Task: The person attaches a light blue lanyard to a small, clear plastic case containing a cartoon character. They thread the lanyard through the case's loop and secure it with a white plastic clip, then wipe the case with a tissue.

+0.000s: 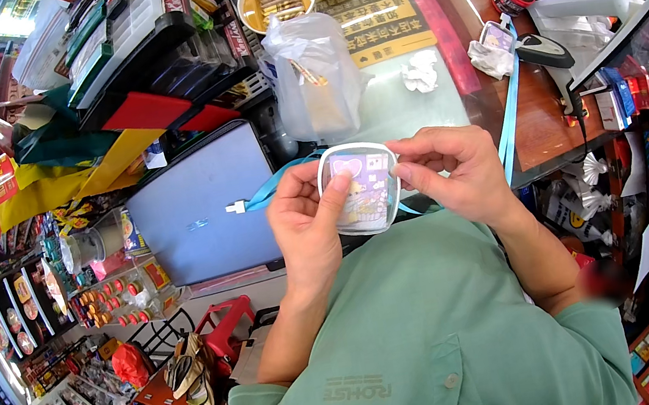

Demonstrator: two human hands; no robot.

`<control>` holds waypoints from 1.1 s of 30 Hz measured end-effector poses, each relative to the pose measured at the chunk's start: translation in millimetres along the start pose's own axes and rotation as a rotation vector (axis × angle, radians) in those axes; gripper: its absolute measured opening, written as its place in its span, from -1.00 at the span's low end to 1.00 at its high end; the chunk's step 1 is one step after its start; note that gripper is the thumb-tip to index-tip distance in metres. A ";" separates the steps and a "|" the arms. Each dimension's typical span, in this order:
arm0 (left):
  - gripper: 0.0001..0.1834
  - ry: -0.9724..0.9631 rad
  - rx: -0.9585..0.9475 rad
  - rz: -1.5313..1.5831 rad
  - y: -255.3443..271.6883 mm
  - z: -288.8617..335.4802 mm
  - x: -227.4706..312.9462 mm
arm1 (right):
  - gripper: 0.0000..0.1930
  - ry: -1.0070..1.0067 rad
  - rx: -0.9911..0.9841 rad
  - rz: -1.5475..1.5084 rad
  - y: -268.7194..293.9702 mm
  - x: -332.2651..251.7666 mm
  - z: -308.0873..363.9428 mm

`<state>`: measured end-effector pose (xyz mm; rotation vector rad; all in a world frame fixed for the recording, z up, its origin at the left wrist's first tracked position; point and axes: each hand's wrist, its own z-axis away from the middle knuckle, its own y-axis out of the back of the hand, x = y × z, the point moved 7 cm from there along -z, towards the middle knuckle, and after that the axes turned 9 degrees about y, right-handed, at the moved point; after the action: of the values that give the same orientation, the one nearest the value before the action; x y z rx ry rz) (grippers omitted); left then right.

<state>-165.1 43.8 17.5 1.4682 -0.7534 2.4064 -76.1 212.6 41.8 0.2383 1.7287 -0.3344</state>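
Left hand (301, 213) grips white-rimmed clear case (365, 189), centre frame, purple insert (362, 209) likely a card; right hand (460, 168) pinches its right rim.

Left hand (303, 216) clasped, thumb extended; right hand (461, 171) in a pinch, other fingers apparently curled.

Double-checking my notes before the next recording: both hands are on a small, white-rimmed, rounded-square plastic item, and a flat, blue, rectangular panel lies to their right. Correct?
No. The head view shows the left hand and right hand on the small, white-rimmed, rounded-square plastic item, as you say, but the flat, blue, rectangular panel lies to their left, not right.
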 end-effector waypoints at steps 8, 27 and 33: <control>-0.81 0.004 0.059 0.095 0.1 -7.9 -6.8 | -0.51 0.117 0.090 0.022 -11.1 8.8 5.3; -0.77 -0.024 0.019 -0.071 -1.7 -12.5 -4.9 | -0.56 0.059 0.134 -0.030 4.6 9.8 0.7; -0.77 0.044 -0.032 -0.202 -1.9 -11.8 -0.6 | -0.55 0.051 0.142 -0.014 6.2 8.8 -1.4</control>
<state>-172.9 51.7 13.3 1.4022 -0.5993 2.2574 -76.8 218.6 32.8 0.3405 1.7593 -0.4654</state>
